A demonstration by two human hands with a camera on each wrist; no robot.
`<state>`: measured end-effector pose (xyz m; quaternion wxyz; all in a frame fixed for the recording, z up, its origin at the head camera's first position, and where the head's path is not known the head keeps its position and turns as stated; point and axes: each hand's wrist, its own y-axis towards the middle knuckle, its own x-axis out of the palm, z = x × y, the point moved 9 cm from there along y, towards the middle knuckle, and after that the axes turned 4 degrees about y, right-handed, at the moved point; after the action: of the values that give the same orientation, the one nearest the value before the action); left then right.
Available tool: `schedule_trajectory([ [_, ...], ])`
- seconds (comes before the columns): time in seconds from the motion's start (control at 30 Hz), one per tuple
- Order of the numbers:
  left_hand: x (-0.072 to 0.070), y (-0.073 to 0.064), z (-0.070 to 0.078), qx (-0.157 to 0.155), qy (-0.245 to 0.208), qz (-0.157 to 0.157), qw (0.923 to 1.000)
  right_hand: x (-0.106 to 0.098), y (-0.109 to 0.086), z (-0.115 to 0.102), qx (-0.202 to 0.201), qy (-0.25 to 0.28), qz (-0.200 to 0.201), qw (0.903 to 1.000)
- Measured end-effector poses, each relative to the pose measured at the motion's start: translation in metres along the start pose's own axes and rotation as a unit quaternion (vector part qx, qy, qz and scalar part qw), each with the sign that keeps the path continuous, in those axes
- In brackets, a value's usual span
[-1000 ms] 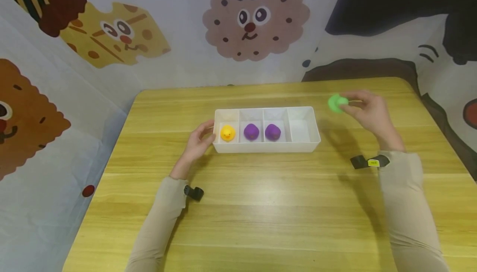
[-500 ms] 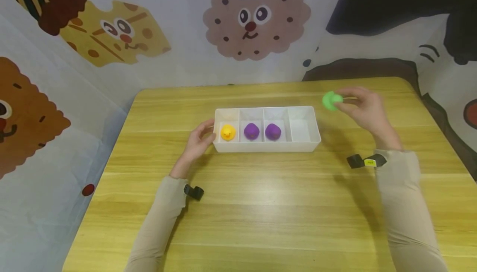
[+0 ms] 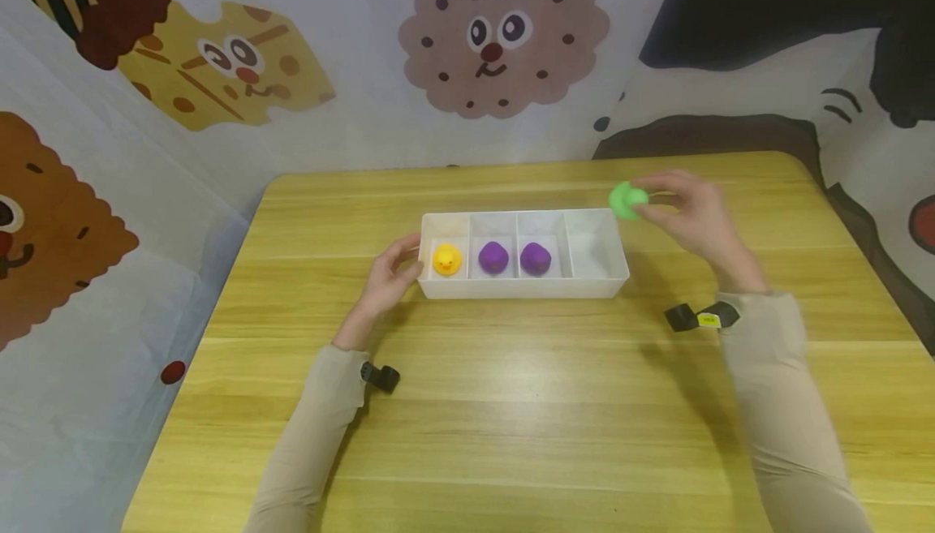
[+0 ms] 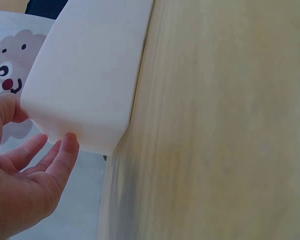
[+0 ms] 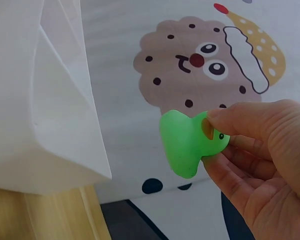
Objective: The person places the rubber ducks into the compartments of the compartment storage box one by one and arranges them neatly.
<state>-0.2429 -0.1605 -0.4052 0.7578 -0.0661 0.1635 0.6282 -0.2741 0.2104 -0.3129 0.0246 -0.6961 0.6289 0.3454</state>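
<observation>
My right hand pinches a green rubber duck between thumb and fingers, by its head. In the right wrist view, the duck's orange beak and one eye show beside the fingertips. The duck is in the air at the back right corner of a white divided box. My left hand touches the box's left end with its fingertips; in the left wrist view the fingers lie against the white end wall. A yellow duck sits in the leftmost compartment. Purple ducks sit singly in the two middle compartments.
The box stands on a wooden table, with its rightmost compartment holding nothing. Behind the table hangs a pale cloth printed with cartoon food. A small black camera is strapped at each wrist.
My right hand has moved left with the green duck, from right of the box to its back right corner. The left hand and the box have stayed in place.
</observation>
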Motion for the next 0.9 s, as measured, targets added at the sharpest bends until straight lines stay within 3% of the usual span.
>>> schedule_trajectory([
  [0.17, 0.0, 0.001, -0.001, 0.001, -0.001, 0.004, 1.0, 0.008, 0.002, -0.006, -0.03, -0.002, -0.012, 0.9995],
  [0.57, 0.0, 0.002, -0.009, -0.018, -0.012, 0.009, 0.9997, 0.025, 0.002, -0.019, -0.057, 0.015, -0.04, 0.9974],
  [0.9, 0.0, 0.001, -0.004, -0.023, -0.008, 0.007, 0.9997, 0.047, -0.003, -0.001, -0.05, -0.019, -0.089, 0.9946],
])
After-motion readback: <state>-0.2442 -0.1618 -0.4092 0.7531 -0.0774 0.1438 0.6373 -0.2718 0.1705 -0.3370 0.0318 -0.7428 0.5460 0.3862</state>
